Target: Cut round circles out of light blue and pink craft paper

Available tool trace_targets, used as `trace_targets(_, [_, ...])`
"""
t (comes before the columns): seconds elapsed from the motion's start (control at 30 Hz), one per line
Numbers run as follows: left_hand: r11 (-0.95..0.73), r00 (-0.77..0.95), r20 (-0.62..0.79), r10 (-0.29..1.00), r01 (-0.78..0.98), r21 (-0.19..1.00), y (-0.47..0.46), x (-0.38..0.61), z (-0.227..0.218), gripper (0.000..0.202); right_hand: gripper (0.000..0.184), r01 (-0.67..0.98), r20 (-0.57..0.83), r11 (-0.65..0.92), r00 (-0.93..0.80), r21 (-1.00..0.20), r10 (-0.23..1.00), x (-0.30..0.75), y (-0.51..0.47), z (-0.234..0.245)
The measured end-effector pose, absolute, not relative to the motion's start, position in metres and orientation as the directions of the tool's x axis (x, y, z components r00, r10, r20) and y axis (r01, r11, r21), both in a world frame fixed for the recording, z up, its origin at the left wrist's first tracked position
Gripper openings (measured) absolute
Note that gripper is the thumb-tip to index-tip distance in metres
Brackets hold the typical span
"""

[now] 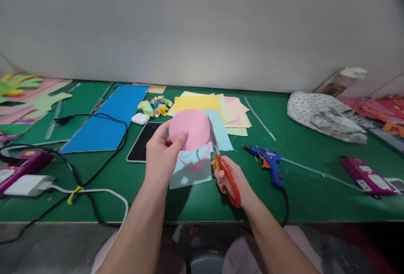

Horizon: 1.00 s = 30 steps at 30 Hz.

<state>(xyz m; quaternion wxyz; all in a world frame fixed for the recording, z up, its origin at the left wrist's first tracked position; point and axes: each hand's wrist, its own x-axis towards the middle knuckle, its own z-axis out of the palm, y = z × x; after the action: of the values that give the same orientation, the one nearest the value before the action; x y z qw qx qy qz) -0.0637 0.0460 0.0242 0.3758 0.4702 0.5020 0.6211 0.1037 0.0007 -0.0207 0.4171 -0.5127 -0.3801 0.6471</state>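
My left hand pinches a rounded piece of pink paper by its left side, thumb on top. In my right hand is a pair of scissors with red and yellow handles, fingers wrapped through them. The blades lie along the right edge of the pink paper. A narrow curved pink offcut hangs below the round piece. Beneath both hands lie light blue sheets on the green table.
A blue glue gun rests to the right, its cord running over the front edge. Coloured sheets, paper flowers, a tablet and a blue board lie around. Cables and a purple power strip are at left.
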Motion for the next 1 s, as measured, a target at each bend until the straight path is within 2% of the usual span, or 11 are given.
trace_targets(0.1, [-0.227, -0.340, 0.210, 0.917, -0.009, 0.974, 0.0477, -0.0647, 0.0231, 0.051, 0.027, -0.139, -0.355, -0.371, -0.122, -0.918, 0.927, 0.1037, 0.0013, -0.0237])
trace_targets(0.2, [-0.251, -0.388, 0.224, 0.894, -0.020, 0.968, 0.0489, -0.0652, 0.0224, 0.049, 0.028, -0.106, -0.343, -0.358, -0.139, -0.927, 0.929, 0.1043, 0.0013, -0.0276])
trace_targets(0.37, [-0.233, -0.313, 0.235, 0.920, 0.046, 0.971, 0.0460, -0.0649, 0.0240, 0.047, 0.053, -0.096, -0.176, -0.197, -0.190, -0.976, 0.966, 0.1059, -0.0011, -0.0268])
trace_targets(0.5, [-0.201, -0.194, 0.208, 0.959, 0.054, 0.978, 0.0432, -0.0649, 0.0260, 0.044, 0.068, -0.102, -0.161, -0.181, -0.182, -0.978, 0.970, 0.1062, -0.0028, -0.0233])
trace_targets(0.67, [-0.202, -0.242, 0.218, 0.946, 0.088, 0.975, 0.0446, -0.0653, 0.0259, 0.043, 0.077, -0.080, -0.157, -0.173, -0.177, -0.982, 0.972, 0.1065, -0.0026, -0.0239])
trace_targets(1.0, [-0.212, -0.264, 0.216, 0.940, 0.045, 0.976, 0.0455, -0.0668, 0.0253, 0.043, 0.073, -0.093, -0.182, -0.201, -0.174, -0.975, 0.968, 0.1097, -0.0016, -0.0277])
